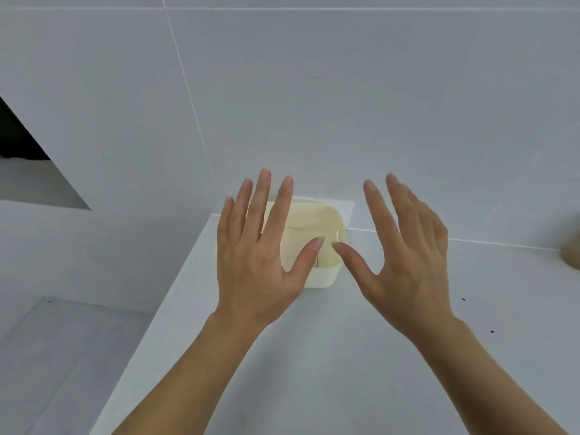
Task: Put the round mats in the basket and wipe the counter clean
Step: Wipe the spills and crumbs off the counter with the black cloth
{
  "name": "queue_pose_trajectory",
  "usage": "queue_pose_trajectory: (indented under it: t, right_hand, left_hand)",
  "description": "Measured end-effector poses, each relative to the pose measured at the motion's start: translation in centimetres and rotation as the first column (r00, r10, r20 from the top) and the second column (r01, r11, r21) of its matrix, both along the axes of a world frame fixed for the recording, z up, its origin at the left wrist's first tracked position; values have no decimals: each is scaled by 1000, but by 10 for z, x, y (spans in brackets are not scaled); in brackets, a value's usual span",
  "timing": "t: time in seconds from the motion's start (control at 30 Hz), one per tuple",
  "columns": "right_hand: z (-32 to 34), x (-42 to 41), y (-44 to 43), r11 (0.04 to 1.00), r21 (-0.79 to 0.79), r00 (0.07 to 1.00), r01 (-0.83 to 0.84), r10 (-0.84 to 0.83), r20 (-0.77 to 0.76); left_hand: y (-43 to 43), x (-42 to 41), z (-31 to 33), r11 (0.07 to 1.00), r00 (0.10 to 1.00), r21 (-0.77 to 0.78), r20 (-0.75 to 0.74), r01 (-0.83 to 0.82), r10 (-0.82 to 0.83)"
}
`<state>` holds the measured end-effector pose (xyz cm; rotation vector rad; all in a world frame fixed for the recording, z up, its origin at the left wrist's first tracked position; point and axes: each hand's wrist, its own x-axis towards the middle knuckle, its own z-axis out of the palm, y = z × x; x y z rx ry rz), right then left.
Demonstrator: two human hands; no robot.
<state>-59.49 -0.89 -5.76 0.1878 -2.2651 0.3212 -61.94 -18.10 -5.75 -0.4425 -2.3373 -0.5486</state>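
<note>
A cream plastic basket [326, 276] stands at the back left corner of the white counter [314, 356], against the wall. Pale round shapes, likely mats [303, 246], lie inside it, partly hidden by my fingers. My left hand [260, 255] hovers flat and open over the basket's left half, fingers spread, holding nothing. Just right of the basket, my right hand [405, 255] is also open, palm down and slightly blurred. The two thumbs nearly meet above the basket.
A tan object [571, 251] peeks in at the right edge of the counter. Small dark specks [491, 331] lie on the counter at right. The counter's left edge drops to a lower grey floor [62, 356]. White tiled wall rises behind.
</note>
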Motion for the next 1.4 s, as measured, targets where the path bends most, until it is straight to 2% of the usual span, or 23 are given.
queue_pose_trajectory:
  t: [0.27,0.43,0.93,1.23,1.4]
  right_hand:
    - [-1,57,35,990,42,989,133,-135,55]
    - [-5,98,68,981,34,981,193,-194,22]
    - [-21,226,193,969,37,967,244,-246,62]
    - [-15,262,230,923,4,919,385,-384,95]
    - [-10,270,247,906,25,904,422,-423,64]
  left_hand:
    - [37,46,-2,998,999,-32,1,51,-51]
    - [67,85,-4,997,998,-52,19,65,-64]
    - [176,207,-33,995,994,-102,111,22,-11]
    - [214,215,-28,988,990,-108,95,113,-103]
    - [240,212,-18,979,983,-105,88,173,-164]
